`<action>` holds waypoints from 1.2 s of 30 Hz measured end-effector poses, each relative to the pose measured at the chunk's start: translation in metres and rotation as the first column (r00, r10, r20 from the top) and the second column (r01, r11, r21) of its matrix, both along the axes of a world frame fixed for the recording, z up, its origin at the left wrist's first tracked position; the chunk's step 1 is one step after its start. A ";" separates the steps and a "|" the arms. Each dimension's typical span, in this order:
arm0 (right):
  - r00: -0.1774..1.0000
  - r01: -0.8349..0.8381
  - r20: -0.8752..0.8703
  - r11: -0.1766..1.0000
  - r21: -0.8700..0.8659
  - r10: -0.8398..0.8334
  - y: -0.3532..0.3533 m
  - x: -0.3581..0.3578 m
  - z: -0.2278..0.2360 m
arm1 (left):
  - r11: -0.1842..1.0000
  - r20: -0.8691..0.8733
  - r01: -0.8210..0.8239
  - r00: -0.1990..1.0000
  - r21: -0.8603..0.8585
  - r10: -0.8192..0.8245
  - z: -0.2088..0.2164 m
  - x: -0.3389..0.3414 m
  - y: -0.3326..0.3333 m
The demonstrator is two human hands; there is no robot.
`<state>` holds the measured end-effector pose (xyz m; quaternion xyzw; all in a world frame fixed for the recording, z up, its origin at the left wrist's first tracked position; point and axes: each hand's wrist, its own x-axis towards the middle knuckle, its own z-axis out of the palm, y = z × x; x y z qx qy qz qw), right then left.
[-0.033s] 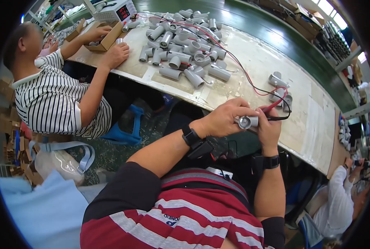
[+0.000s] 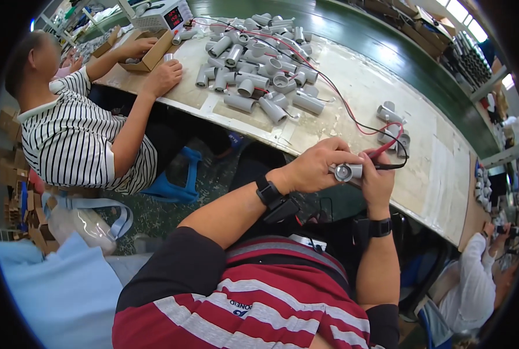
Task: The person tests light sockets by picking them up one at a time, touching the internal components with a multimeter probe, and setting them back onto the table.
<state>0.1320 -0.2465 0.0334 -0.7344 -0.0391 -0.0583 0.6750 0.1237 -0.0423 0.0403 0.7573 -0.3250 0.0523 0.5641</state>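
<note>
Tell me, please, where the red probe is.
In the head view, right of centre, the red probe is in the right hand, just above the black probe.

Bright indoor light, white glare at upper-right windows (image 2: 477,31), sheen on green floor (image 2: 352,23), fisheye curvature toward black rim.

So the tabletop (image 2: 425,107) is pale and pretty scuffed up, with a big messy heap of grey fittings (image 2: 259,67) dumped toward the far side. A few more (image 2: 392,132) sit off to the right. Red and black wires (image 2: 331,85) trail across, and there's an open carton (image 2: 154,56) at the left end.
</note>
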 end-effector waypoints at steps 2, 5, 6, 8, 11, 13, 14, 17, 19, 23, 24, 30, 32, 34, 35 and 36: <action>1.000 0.001 -0.011 1.000 0.001 -0.001 -0.001 0.000 0.001 | 0.999 0.012 -0.020 1.000 0.036 0.019 0.000 -0.002 -0.001; 1.000 -0.008 0.015 1.000 -0.008 0.009 -0.002 0.002 -0.002 | 0.998 0.021 -0.033 0.999 0.053 0.032 0.002 -0.004 0.000; 1.000 -0.012 0.018 1.000 -0.007 0.012 -0.004 0.002 -0.002 | 0.998 0.022 -0.033 0.999 0.051 0.032 0.003 -0.005 0.001; 0.996 -0.038 -0.073 0.994 0.105 0.045 -0.006 -0.001 0.000 | 0.998 0.026 -0.038 0.999 0.051 0.037 0.003 -0.007 0.005; 0.992 -0.043 -0.101 0.969 0.242 0.070 -0.014 -0.001 -0.002 | 0.978 -0.166 -0.115 0.982 -0.175 0.086 0.002 -0.012 0.017; 0.995 -0.017 -0.084 0.919 0.393 0.055 -0.023 -0.002 -0.006 | 0.888 -0.185 -0.315 0.946 -0.336 0.265 0.016 -0.006 0.040; 0.995 -0.013 -0.086 0.919 0.395 0.050 -0.024 -0.003 -0.007 | 0.802 -0.231 -0.404 0.914 -0.440 0.334 0.027 -0.004 0.056; 0.994 -0.045 -0.082 0.944 0.328 0.076 -0.024 -0.003 -0.007 | 0.438 -0.326 -0.674 0.700 -0.594 0.635 0.052 0.034 0.129; 0.995 -0.039 -0.075 0.948 0.317 0.066 -0.024 -0.004 -0.006 | 0.240 -0.428 -0.763 0.559 -0.600 0.710 0.051 0.070 0.189; 0.996 0.025 -0.087 0.962 0.271 -0.001 -0.034 -0.013 -0.003 | 0.077 -0.490 -0.900 0.304 -0.430 0.817 0.001 0.151 0.287; 0.995 0.015 -0.095 0.959 0.282 0.013 -0.028 -0.010 -0.002 | 0.042 -0.333 -0.992 0.081 -0.121 0.939 -0.014 0.156 0.339; 0.988 -0.017 -0.128 0.898 0.440 0.081 -0.024 0.005 0.013 | 0.035 0.104 -0.846 0.107 0.532 0.989 -0.029 0.169 0.448; 0.990 0.054 -0.142 0.950 0.308 -0.010 -0.048 0.007 0.027 | 0.038 0.057 -0.900 0.069 0.435 0.996 -0.021 0.173 0.408; 0.988 0.099 -0.131 0.991 0.089 -0.087 -0.066 0.007 0.045 | 0.055 0.240 -0.981 0.100 0.184 0.966 0.003 0.161 0.321; 0.985 0.116 -0.135 0.990 0.081 -0.105 -0.072 0.012 0.052 | 0.184 0.282 -0.982 0.164 -0.045 0.945 0.017 0.143 0.264; 0.985 0.138 -0.101 0.990 -0.004 -0.137 -0.078 0.017 0.060 | 0.440 0.092 -0.898 0.437 -0.021 0.895 0.034 0.120 0.201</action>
